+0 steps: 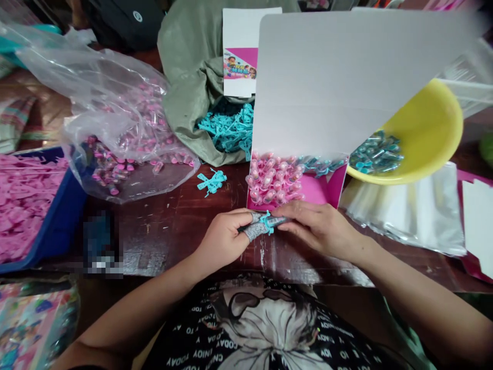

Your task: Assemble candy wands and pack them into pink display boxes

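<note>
My left hand (pixel 223 237) and my right hand (pixel 318 227) meet at the table's near edge. Both pinch a small clear tube with a teal plastic piece (pixel 268 222). Grey fabric finger covers (pixel 254 229) sit on my left fingers. Just beyond my hands stands an open pink-lined cardboard box (pixel 322 189) with a tall white lid (pixel 346 82). It holds many pink capsule toys (pixel 273 180) and a few teal ones. Loose teal plastic pieces (pixel 211 181) lie on the table to the left of the box.
A yellow basin (pixel 427 139) holds teal-filled tubes at right. A clear bag of pink capsules (pixel 115 139) lies at left, beside a blue tray of pink pieces (pixel 57 221). A grey-green sack (pixel 188 67) holds teal pieces. Clear plastic sleeves (pixel 408 210) lie at right.
</note>
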`<state>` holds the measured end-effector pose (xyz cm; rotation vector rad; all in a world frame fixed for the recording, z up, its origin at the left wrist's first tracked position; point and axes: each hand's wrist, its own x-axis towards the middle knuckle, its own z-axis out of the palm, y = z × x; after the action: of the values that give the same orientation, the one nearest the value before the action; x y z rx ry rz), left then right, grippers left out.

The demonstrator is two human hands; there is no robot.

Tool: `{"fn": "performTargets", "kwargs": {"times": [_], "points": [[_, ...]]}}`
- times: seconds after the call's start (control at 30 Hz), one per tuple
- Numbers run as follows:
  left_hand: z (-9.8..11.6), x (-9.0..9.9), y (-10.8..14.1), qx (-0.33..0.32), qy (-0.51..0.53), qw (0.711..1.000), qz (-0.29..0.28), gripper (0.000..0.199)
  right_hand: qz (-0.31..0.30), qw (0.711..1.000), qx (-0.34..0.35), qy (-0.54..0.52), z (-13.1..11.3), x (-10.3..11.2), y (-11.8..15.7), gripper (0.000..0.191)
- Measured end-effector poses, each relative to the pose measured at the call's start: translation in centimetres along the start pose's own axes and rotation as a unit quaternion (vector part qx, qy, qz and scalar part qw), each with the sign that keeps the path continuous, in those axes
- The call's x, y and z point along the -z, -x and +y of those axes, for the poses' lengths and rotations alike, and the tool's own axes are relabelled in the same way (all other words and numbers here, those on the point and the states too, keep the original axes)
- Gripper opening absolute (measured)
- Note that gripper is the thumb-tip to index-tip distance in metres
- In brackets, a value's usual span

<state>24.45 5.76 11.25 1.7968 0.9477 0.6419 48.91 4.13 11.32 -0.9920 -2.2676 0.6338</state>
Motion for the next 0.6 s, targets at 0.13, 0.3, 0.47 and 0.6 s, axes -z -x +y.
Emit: {"fn": "performTargets", "kwargs": {"times": [0.13, 0.3, 0.47, 0.6], "points": [[0.0, -1.2, -0.2, -0.035, -0.068, 0.997, 0.033, 0.022, 0.042, 0.996, -0.067, 0.033, -0.5, -0.8, 0.8, 0.026], [0.0, -1.4, -1.3, -0.068, -0.15, 0.986, 0.021, 0.023, 0.034, 0.984, -0.17, -0.05, -1.3, -0.1, 0.8, 0.027], [0.8, 0.6, -2.2, -0.019, -0.116, 0.993, 0.005, 0.018, 0.189, 0.958, -0.199, 0.087, 4.3, 7.7, 2.0, 0.045], [1.1, 0.5, -2.3, 0.038, 0.012, 0.999, -0.007, 0.005, 0.216, 0.91, -0.283, 0.212, 12.9, 13.5, 2.8, 0.029]]}}
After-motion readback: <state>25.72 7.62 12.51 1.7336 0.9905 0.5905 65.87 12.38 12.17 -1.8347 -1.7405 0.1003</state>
